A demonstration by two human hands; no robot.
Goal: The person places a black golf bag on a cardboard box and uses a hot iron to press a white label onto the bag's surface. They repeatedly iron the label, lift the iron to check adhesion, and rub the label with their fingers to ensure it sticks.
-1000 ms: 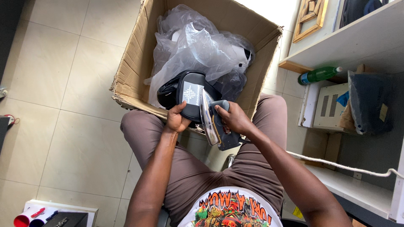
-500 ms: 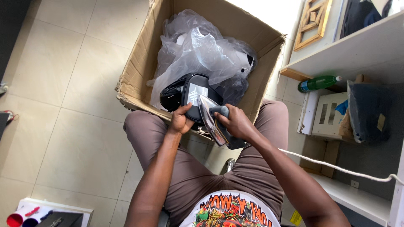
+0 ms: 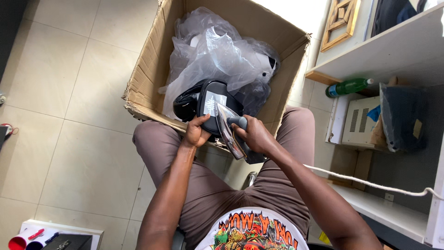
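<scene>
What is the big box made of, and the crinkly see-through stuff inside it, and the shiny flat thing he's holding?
The box looks like brown cardboard: matte, with torn, frayed edges. The crinkly stuff seems to be thin clear plastic film, creased and glossy where light hits it. The flat plate in the right hand looks like polished metal, since it reflects like a mirror, though a shiny coating is possible.

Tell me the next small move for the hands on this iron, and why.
Probably turn the iron a little with the right hand so its metal soleplate faces the camera. The left hand steadies the black body, the plate sits edge-on, and the iron hangs over the rim of the cardboard box, so little of the plate shows.
</scene>
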